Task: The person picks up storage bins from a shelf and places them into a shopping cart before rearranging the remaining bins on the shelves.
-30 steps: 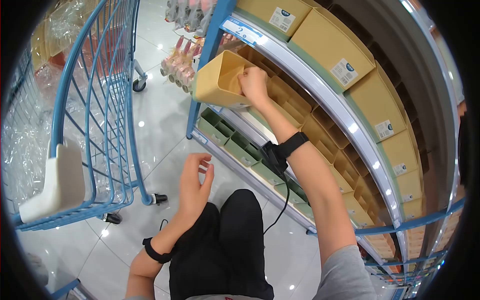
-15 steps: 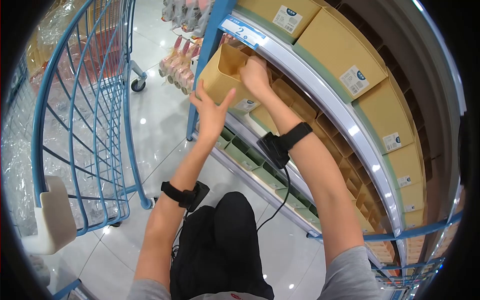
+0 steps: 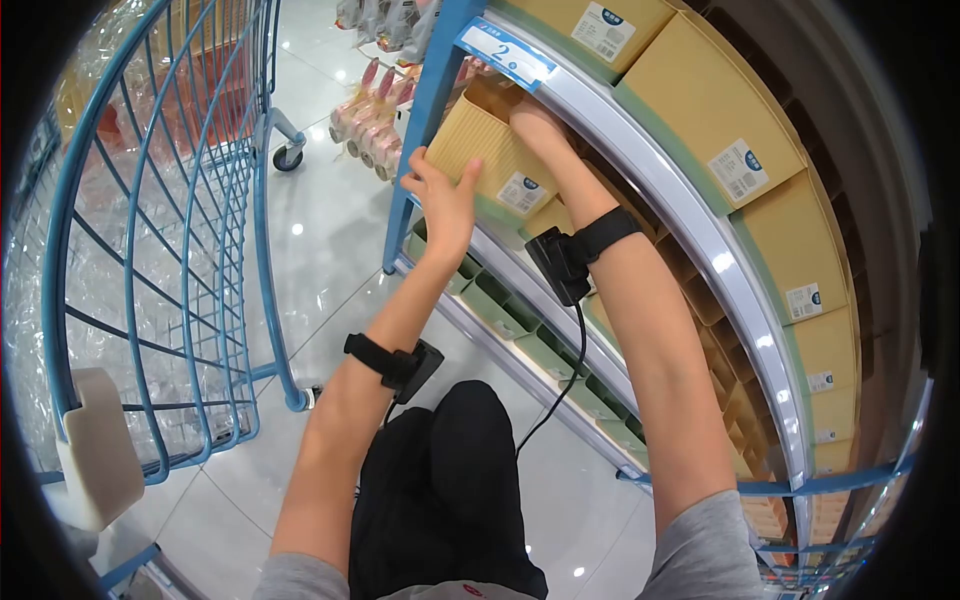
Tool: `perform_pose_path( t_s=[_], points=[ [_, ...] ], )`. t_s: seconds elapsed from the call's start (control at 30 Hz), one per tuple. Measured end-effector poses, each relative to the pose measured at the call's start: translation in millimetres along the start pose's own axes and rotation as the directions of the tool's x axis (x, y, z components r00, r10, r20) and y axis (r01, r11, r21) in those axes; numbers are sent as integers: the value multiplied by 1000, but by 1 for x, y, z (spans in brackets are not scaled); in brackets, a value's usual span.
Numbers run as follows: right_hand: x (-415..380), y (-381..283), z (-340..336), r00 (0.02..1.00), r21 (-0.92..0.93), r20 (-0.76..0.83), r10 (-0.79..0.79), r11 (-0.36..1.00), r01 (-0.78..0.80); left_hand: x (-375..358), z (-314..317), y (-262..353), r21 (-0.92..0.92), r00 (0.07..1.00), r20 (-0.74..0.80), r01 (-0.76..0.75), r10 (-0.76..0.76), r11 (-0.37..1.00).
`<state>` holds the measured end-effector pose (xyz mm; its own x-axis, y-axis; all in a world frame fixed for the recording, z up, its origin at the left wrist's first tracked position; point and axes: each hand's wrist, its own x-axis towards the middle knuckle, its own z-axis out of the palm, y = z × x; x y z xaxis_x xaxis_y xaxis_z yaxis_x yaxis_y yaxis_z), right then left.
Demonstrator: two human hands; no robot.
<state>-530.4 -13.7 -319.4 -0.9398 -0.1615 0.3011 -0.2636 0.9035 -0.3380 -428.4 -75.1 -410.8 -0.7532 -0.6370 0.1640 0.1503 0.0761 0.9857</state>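
Note:
A beige ribbed plastic storage box (image 3: 480, 150) with a white label sits tilted at the left end of the middle shelf. My left hand (image 3: 445, 205) is against its lower left front corner, fingers spread and thumb lying along the front wall. My right hand (image 3: 537, 128) reaches over the box's right rim, below the shelf edge. Its fingers are hidden, so I cannot see what they grasp. Each wrist wears a black strap with a small device.
A blue shopping cart (image 3: 160, 250) with clear plastic-wrapped goods stands on the left. More beige boxes (image 3: 715, 100) line the upper shelf; green boxes (image 3: 500, 305) fill the bottom one. A blue price sign (image 3: 505, 52) marks the shelf end. Pink packages (image 3: 375, 115) hang beyond the post.
The box has turned so its front wall faces me more and its opening shows less. My right hand has gone deeper behind the rim. My left hand has come up against the box; the view shifted slightly.

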Motion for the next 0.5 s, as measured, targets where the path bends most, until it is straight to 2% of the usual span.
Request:
perform_pose_path(
  t_s=[0.1, 0.13, 0.17, 0.23, 0.3, 0.33, 0.4, 0.43, 0.5],
  points=[
    [8, 7, 9, 995, -7, 1, 104, 995, -104, 15, 19, -34, -28, 992, 11, 128, -127, 991],
    [18, 16, 23, 990, 77, -8, 139, 987, -138, 18, 23, -38, -42, 987, 26, 163, -162, 986],
    [28, 24, 39, 984, 159, -16, 175, 972, -170, 16, 26, -43, 44, 994, 3, 105, -105, 994],
    [33, 34, 59, 974, 184, -166, 151, 976, -120, 7, 28, -33, 219, 1000, -20, -16, 21, 976],
    [29, 38, 79, 904, 37, -426, 16, 999, 0, 5, 26, -31, 195, 992, 79, -108, 94, 975],
    [14, 25, 64, 949, 30, -311, 46, 999, -38, 4, 25, -33, 183, 983, 134, -152, 128, 971],
    [-3, 17, 49, 997, -71, -38, -65, 995, 62, 2, 17, -19, 288, 908, 167, -418, 385, 861],
    [-13, 15, 42, 988, -111, 108, -109, 986, 121, 0, 14, -12, 326, 844, 194, -536, 500, 779],
    [-56, -3, 12, 989, -32, -79, -125, 992, 123, 9, 14, -11, 333, 729, 238, -682, 641, 652]
  ],
)
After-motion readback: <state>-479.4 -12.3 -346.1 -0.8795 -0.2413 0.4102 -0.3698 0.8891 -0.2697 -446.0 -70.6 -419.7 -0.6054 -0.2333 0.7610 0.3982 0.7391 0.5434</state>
